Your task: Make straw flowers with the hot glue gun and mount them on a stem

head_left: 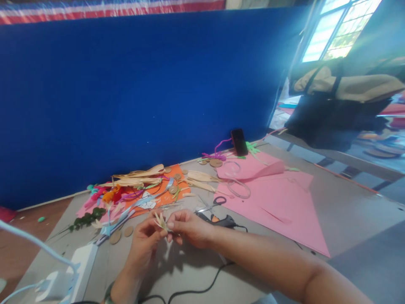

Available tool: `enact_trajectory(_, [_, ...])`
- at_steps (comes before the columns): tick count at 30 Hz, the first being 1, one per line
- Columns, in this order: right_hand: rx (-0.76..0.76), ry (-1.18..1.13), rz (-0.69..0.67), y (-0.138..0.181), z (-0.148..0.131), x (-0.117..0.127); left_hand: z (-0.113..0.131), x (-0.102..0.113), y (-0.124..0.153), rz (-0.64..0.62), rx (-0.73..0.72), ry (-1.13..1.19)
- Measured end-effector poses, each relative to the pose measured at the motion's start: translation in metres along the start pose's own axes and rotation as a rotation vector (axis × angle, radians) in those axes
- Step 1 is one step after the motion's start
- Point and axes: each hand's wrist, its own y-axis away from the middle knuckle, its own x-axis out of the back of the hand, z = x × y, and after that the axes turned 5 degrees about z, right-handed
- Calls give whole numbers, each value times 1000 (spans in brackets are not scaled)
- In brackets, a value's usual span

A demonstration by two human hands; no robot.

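A small pale flower with pointed petals [161, 221] is pinched between my two hands above the near part of the table. My left hand [147, 234] holds it from the left, fingers curled around its base. From the right, my right hand [188, 228] grips it between thumb and fingers. Just beyond my right hand lie scissors [211, 205] with dark handles, partly open. A black glue gun [224, 221] rests beside my right wrist, partly hidden by the arm. Round wooden slices [115, 237] lie left of my left hand.
Dried husk strips [139, 176], orange paper [172, 172] and a green leafy sprig [87, 219] lie at the left. Pink sheets [278, 202] cover the right side. A phone [239, 142] leans against the blue partition [152, 93]. A white power strip [84, 270] and black cable [196, 291] are near.
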Motion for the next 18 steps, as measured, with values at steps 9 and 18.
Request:
enact_trajectory(9, [34, -8, -8, 1, -1, -4, 9, -9, 2, -94, 12, 73])
enact_trajectory(18, [29, 28, 7, 2, 0, -5, 9, 1, -3, -26, -21, 59])
